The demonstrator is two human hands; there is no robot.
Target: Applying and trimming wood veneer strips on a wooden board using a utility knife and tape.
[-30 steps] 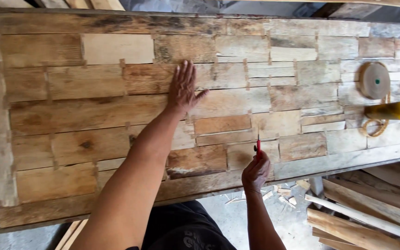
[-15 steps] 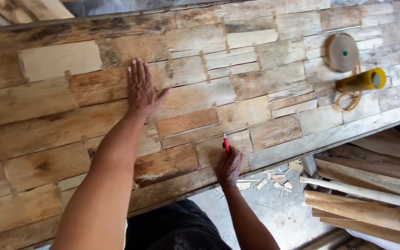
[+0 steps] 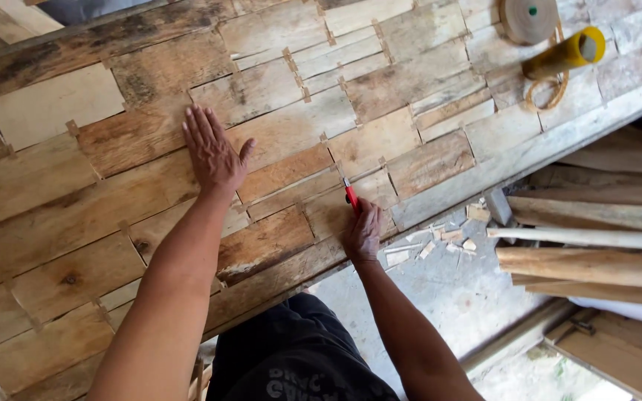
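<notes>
A wide wooden panel (image 3: 76,223) of pieced veneer strips fills the view, its near edge running diagonally past the person's waist. Right of that edge the floor drops away, crowded by stacked wooden poles (image 3: 596,245) and small offcuts (image 3: 447,238). The left hand (image 3: 213,152) lies flat mid-panel, fingers spread wide, bare wood all round it. The right hand (image 3: 364,232), just inside the near edge, is closed around 1 red cutter (image 3: 351,195), tip on a seam. A tape roll (image 3: 529,16) and yellow tube (image 3: 566,53) sit far right.
</notes>
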